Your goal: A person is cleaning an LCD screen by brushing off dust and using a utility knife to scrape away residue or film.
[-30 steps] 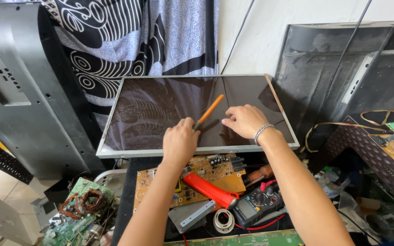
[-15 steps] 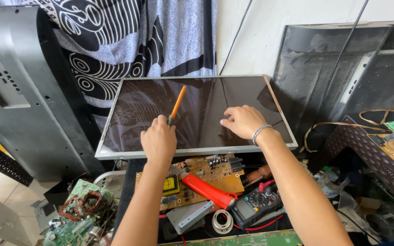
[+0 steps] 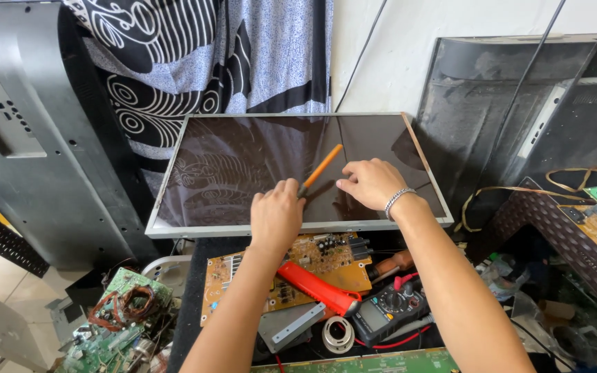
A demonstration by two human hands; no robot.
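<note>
Screwdriver [image 3: 320, 168] gripped in left hand [image 3: 276, 215], orange handle sticking up and to the right, long axis slanted from lower left to upper right over dark panel [image 3: 243, 166]. Tip and shaft hidden behind the fingers, so contact with the glass impossible to confirm. Left hand closed in a fist round the lower handle, knuckles up, forearm reaching straight in from the bottom edge of the view. Right hand [image 3: 371, 183] empty, fingers loosely curled and half open, fingertips pressed on the panel just beside the handle, bracelet [image 3: 399, 200] at the wrist, forearm coming in from the lower right. Panel lying flat, near edge overhanging the cluttered worktop, far edge close to patterned cloth [image 3: 202, 62]. Below the near edge, under the left forearm: yellow circuit board [image 3: 333, 259], partly covered by red tool [image 3: 319, 289]. Multimeter [image 3: 388, 314] to its right, leads tangled, dial hard to make out. Green boards [image 3: 115, 318] at the lower left, cut off by the frame.
</note>
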